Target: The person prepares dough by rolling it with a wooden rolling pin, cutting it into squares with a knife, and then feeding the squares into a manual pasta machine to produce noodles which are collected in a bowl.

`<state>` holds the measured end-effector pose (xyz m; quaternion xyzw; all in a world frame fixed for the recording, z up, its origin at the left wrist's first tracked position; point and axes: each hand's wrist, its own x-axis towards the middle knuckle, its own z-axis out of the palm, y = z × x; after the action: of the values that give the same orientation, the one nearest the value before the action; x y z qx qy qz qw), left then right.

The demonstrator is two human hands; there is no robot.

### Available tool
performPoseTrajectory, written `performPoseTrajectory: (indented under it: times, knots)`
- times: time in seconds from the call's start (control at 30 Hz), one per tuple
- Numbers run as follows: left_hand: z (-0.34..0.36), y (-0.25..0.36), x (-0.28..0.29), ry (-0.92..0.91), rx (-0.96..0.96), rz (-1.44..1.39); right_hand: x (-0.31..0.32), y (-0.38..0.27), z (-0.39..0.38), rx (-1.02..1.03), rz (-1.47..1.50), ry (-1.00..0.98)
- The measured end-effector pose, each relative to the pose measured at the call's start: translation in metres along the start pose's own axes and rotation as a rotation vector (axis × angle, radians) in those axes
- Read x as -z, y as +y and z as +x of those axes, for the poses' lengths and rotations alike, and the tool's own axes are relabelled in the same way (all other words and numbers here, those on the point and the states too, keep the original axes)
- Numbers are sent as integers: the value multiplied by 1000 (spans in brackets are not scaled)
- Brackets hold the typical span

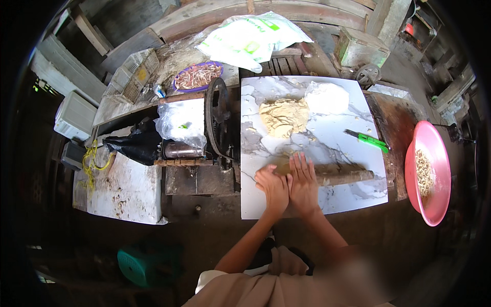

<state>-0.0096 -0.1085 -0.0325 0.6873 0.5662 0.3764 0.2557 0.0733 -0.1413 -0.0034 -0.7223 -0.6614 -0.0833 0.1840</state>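
- Person's R hand (304, 179) lies palm down, fingers straight, grasping nothing visible, on the near part of a marble-patterned board (350, 200).
- L hand (272, 187) touches it, fingers partly curled; can't tell if it grips anything. Set together, the 2 prob. share pressure.
- Rolling pin (345, 177) lies crosswise, sticking out right of R hand; its L end's hidden.
- Dough (284, 117), 1 pale-yellow mound, sits on the board's far part, left of centre, prob. to free near space.
- White plastic bag (327, 98) is just right of dough.
- Green cutter (369, 139) lies near R edge, prob. kept clear of hands but reachable.
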Motion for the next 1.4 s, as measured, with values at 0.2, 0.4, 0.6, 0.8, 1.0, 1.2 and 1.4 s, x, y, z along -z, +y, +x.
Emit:
performPoseTrajectory:
  times: [0.2,0.4,0.6,0.8,1.0,1.2,1.4]
  knots:
    - [68,8,-22,38,116,2,-20,20,64,41,-189,95]
    - [23,4,-6,8,35,-2,-1,4,21,1,-75,37]
    - [-30,-6,15,-9,-63,4,14,-14,-38,-60,107,-1]
    - [-27,-12,36,-68,-161,-210,23,4,-45,77,159,-34]
    - [-13,-12,43,-243,-373,-77,49,38,-18,-9,194,123]
    - [25,-5,24,-372,-436,96,54,52,-15,-58,145,155]
    - [47,-14,19,-302,-413,-92,49,45,-25,0,231,-2]
